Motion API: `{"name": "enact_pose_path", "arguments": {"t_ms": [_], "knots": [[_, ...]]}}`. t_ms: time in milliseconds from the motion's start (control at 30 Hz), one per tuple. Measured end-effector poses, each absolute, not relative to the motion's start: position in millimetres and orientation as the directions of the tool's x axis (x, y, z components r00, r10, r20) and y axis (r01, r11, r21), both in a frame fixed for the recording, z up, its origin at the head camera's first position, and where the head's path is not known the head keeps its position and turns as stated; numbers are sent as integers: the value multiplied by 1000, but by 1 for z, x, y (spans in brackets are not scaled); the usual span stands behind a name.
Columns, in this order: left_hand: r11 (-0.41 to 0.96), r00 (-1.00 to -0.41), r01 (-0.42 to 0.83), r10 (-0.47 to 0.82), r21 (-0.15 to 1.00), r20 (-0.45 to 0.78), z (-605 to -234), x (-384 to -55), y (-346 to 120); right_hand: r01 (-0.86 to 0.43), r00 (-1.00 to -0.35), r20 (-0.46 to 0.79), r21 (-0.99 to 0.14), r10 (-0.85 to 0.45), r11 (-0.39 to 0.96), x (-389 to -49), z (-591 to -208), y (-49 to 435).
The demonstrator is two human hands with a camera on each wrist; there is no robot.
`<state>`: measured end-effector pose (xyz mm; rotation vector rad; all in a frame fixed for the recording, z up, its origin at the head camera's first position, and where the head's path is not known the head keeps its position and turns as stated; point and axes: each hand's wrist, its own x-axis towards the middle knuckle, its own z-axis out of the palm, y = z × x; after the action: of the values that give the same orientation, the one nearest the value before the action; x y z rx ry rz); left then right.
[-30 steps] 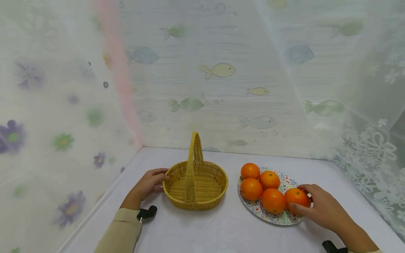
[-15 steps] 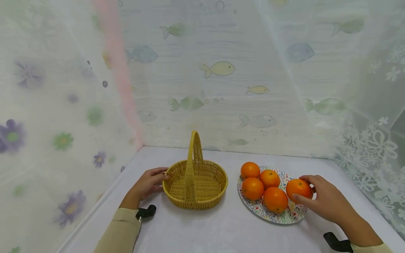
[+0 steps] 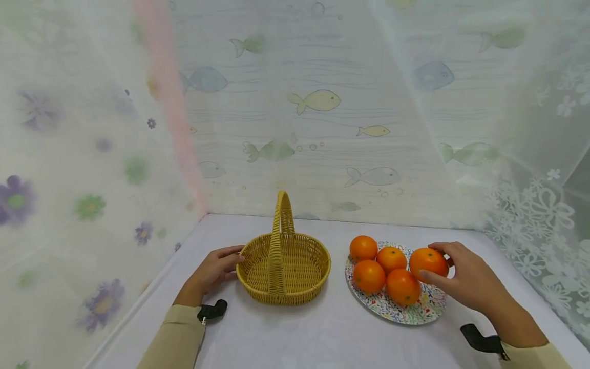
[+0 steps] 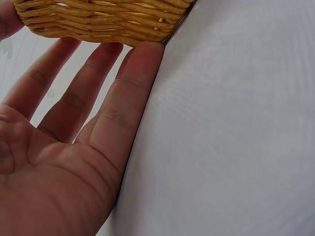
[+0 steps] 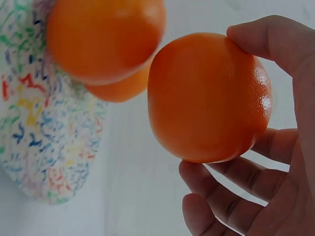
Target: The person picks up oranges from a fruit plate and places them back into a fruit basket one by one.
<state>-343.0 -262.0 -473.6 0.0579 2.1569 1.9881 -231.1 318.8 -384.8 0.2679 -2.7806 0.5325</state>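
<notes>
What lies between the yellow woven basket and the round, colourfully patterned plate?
Only bare white table surface lies between the yellow woven basket and the patterned plate; the head view shows this.

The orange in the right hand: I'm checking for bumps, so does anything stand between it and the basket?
Yes: in the head view, four oranges on the plate lie between the held orange and the basket. The handle arches over the basket's middle.

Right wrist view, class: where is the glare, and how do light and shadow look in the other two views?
Right wrist: white glare on the held orange, along the picture's right side; left wrist: dim, the white tabletop looking grey; head: a soft shadow below the basket.
</notes>
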Motion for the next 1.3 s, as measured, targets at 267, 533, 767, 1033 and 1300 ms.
{"name": "enact_pose_path", "arguments": {"t_ms": [267,533,767,1033,1300], "knots": [[92,-973,-122,185,988,-137,-473,-342,-264,-285,-916,373,-353,-145,891,-238,-373,301],[75,-970,-110,211,991,-124,-475,-342,-265,-340,-897,405,-383,-175,859,-248,-369,280],[75,-973,-123,190,990,-135,-478,-344,-264,-383,-893,393,-409,-218,829,-257,-365,264],[95,-970,-116,205,989,-133,-475,-342,-264,-430,-879,399,-430,-261,794,-266,-359,243],[99,-961,-116,241,988,-137,-476,-342,-267,-466,-872,392,-478,-293,745,-274,-356,219]]}}
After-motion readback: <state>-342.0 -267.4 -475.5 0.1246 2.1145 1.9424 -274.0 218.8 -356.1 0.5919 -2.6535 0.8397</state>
